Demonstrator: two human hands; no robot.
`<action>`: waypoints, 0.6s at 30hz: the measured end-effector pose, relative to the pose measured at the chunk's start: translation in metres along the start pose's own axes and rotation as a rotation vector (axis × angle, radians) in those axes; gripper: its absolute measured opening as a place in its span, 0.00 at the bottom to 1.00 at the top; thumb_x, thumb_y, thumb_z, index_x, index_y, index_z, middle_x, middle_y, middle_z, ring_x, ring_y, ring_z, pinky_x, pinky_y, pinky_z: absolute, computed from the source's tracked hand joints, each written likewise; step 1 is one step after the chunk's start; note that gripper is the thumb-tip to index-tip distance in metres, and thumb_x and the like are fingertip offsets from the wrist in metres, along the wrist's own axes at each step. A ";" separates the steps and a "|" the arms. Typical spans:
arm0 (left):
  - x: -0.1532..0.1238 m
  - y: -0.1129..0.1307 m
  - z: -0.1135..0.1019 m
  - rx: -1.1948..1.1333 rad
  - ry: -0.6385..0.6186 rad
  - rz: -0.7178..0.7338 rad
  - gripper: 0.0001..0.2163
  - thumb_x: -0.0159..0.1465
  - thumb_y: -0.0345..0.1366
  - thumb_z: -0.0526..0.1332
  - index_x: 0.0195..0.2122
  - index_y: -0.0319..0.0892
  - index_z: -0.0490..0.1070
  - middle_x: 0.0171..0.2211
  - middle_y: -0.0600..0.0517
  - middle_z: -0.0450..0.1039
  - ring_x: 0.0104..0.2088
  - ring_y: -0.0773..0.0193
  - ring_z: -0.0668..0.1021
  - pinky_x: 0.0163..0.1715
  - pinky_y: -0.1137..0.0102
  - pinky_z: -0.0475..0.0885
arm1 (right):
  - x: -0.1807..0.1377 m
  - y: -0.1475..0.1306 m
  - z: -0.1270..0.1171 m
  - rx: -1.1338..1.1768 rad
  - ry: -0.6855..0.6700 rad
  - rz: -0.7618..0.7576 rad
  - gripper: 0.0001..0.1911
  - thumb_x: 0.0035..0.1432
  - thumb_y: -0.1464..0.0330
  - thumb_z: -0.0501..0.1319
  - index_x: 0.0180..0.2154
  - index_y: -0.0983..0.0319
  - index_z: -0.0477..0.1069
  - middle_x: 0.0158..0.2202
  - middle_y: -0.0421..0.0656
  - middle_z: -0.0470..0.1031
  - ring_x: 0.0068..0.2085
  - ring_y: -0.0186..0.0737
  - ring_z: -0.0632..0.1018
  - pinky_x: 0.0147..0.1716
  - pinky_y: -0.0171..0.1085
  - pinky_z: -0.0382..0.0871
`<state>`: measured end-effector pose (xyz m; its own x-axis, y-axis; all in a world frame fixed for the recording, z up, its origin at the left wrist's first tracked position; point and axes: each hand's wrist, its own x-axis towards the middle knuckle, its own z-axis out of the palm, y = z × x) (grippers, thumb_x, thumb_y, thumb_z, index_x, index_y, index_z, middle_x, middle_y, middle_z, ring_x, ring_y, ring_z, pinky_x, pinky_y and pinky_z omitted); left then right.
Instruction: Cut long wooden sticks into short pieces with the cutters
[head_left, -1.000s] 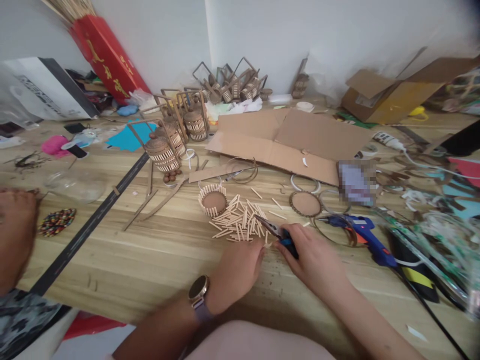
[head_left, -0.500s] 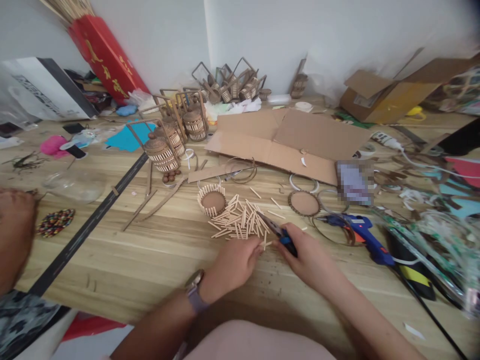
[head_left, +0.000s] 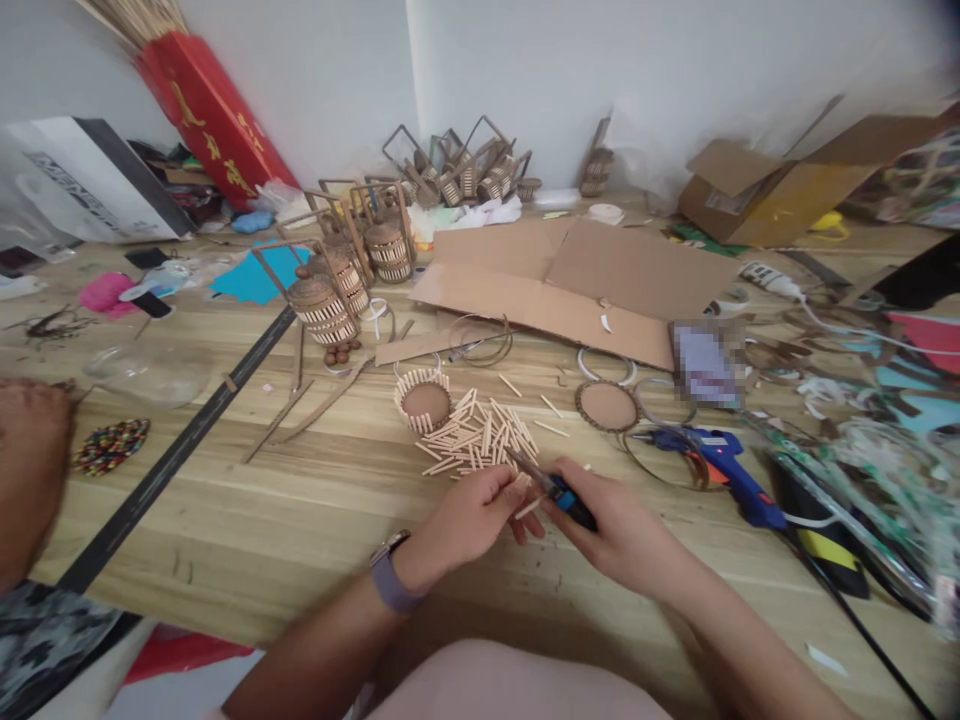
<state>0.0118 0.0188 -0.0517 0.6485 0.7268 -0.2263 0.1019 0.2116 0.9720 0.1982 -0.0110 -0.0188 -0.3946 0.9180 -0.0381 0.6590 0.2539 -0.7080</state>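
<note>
My right hand [head_left: 611, 515] is closed around blue-and-black-handled pliers [head_left: 566, 497], their jaws pointing up and left toward a pile of short wooden sticks [head_left: 480, 440]. Just left of it, my left hand [head_left: 484, 510] pinches a small wooden stick [head_left: 529, 508] below the jaws; its fingers partly hide the stick. Touching the pile's left side is a small round basket base [head_left: 426, 402] with upright sticks around its rim. Right of the pile, a brown disc with a dark edge [head_left: 607, 406] lies flat, and a few loose sticks [head_left: 552, 406] are scattered between.
A blue glue gun [head_left: 731, 470] with a cable lies to the right. Finished small baskets [head_left: 324, 312] stand at back left. Cardboard sheets [head_left: 555, 290] lie behind the pile. Another person's arm [head_left: 30, 470] rests at the far left, near a string of coloured beads [head_left: 111, 446].
My left hand has turned, its fingers now more visible beneath. The pliers and my right hand have shifted slightly down and left, closer to my left fingers.
</note>
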 end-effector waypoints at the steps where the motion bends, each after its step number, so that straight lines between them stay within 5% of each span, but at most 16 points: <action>1: 0.000 0.000 0.001 -0.002 -0.002 -0.005 0.22 0.64 0.57 0.52 0.36 0.40 0.65 0.29 0.50 0.73 0.27 0.64 0.75 0.30 0.69 0.70 | 0.000 0.000 0.002 -0.012 0.007 0.000 0.06 0.61 0.70 0.51 0.40 0.59 0.64 0.34 0.44 0.77 0.33 0.41 0.76 0.33 0.37 0.67; 6: -0.001 0.000 0.005 0.016 -0.029 -0.062 0.24 0.61 0.60 0.54 0.35 0.40 0.67 0.26 0.51 0.71 0.26 0.63 0.75 0.29 0.68 0.70 | 0.001 0.001 0.007 -0.060 0.035 -0.007 0.16 0.57 0.74 0.53 0.49 0.60 0.63 0.41 0.47 0.78 0.39 0.45 0.78 0.36 0.40 0.70; 14: -0.002 -0.005 0.004 -0.130 -0.166 -0.129 0.25 0.57 0.62 0.59 0.34 0.41 0.66 0.24 0.52 0.72 0.25 0.64 0.75 0.31 0.67 0.69 | 0.002 0.002 0.007 0.048 -0.042 -0.053 0.16 0.61 0.73 0.53 0.51 0.58 0.63 0.45 0.47 0.77 0.44 0.44 0.79 0.43 0.42 0.73; 18: 0.000 -0.001 0.003 -0.214 -0.027 -0.127 0.28 0.53 0.64 0.60 0.30 0.40 0.65 0.24 0.52 0.71 0.26 0.64 0.75 0.31 0.69 0.67 | 0.004 0.005 0.014 0.021 0.177 -0.137 0.18 0.63 0.70 0.54 0.54 0.57 0.60 0.56 0.51 0.67 0.59 0.47 0.70 0.55 0.48 0.68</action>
<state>0.0144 0.0167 -0.0527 0.6610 0.6684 -0.3410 0.0240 0.4354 0.8999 0.1913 -0.0103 -0.0324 -0.3597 0.9151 0.1821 0.5927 0.3748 -0.7129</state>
